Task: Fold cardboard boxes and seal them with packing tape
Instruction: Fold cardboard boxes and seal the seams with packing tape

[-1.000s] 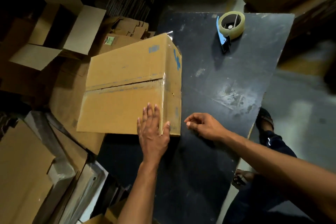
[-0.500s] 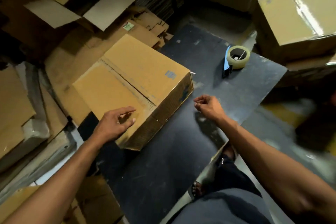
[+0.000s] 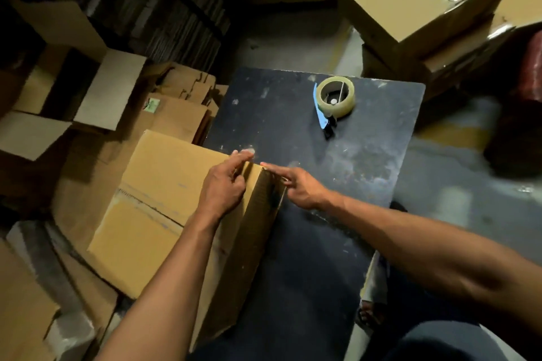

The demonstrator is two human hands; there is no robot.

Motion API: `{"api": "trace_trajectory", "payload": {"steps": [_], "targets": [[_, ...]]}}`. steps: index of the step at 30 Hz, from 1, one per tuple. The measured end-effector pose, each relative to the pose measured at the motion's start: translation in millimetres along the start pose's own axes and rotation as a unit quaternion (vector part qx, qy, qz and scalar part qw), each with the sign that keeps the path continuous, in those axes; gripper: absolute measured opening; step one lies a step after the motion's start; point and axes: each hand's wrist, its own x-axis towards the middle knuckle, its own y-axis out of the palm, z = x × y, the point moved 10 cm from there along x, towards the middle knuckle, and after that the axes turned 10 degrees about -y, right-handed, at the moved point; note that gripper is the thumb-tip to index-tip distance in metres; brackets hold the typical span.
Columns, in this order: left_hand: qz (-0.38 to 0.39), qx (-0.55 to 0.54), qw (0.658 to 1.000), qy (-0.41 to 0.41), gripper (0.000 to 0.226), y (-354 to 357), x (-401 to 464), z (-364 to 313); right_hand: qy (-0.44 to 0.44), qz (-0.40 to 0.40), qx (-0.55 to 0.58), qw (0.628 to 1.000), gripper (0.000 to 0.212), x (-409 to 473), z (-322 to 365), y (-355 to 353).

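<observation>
The left hand (image 3: 224, 189) rests on top of the closed brown cardboard box (image 3: 164, 199), fingers loosely bent, at its far corner. The right hand (image 3: 296, 186) touches that corner with straight fingers. Beyond both hands, a clear tape roll in a blue holder (image 3: 333, 102) lies on the dark bench (image 3: 366, 161)

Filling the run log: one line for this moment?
left hand on box corner | right hand at same corner | tape dispenser idle on table
</observation>
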Motion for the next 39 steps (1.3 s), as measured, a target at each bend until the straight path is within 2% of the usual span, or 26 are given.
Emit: {"api": "trace_trajectory", "payload": {"steps": [3,5,8,11,18,22,26,30,32,33,35,37,38,39], "targets": [[-0.027,0.024,0.999,0.011,0.05,3.5,10.0,9.7,0.01,0.079,-0.081,0.994,0.071,-14.6,-9.3,-0.1],[-0.034,0.023,0.999,0.023,0.045,5.0,14.4,13.4,0.005,0.09,-0.085,0.992,0.065,-14.4,-1.3,-3.7],[-0.055,0.066,0.995,0.052,0.043,14.0,14.0,17.9,-0.009,0.024,-0.053,0.998,0.08,-9.4,14.8,-11.1],[-0.085,0.102,0.989,0.065,0.044,21.8,12.1,27.2,-0.042,-0.027,-0.019,0.999,0.086,-18.7,13.4,0.9],[-0.135,0.087,0.985,0.055,0.044,24.0,15.9,33.2,-0.141,-0.097,-0.071,0.983,0.101,-30.1,-3.4,54.8],[-0.16,0.074,0.982,0.067,0.036,22.0,16.3,35.3,-0.112,-0.144,-0.154,0.971,0.108,-28.3,-3.8,80.4],[-0.17,0.069,0.981,0.063,0.032,20.1,17.2,37.2,-0.039,-0.179,-0.21,0.96,0.127,-29.3,-4.0,101.0],[-0.171,0.067,0.981,0.067,0.034,20.3,18.0,34.9,-0.017,-0.168,-0.217,0.962,0.13,-40.4,-5.7,104.8],[-0.171,0.068,0.98,0.071,0.035,20.6,17.6,34.3,-0.026,-0.145,-0.22,0.964,0.121,-46.7,-12.3,93.7],[-0.17,0.069,0.98,0.072,0.036,20.8,17.6,34.0,-0.047,-0.148,-0.189,0.97,0.11,-49.0,-12.2,84.7],[-0.17,0.067,0.981,0.071,0.036,21.5,16.9,33.8,-0.103,-0.219,-0.04,0.97,0.072,-52.1,-6.1,51.6],[-0.173,0.065,0.98,0.071,0.035,20.5,17.2,33.4,-0.081,-0.314,0.129,0.937,0.037,-51.0,-7.1,15.7],[-0.174,0.064,0.98,0.07,0.035,20.0,17.6,33.8,-0.061,-0.325,0.182,0.926,0.028,-45.9,-6.7,5.4],[-0.174,0.062,0.98,0.069,0.035,19.8,17.5,34.5,-0.051,-0.313,0.188,0.93,0.033,-38.5,-0.3,-0.2]]}}
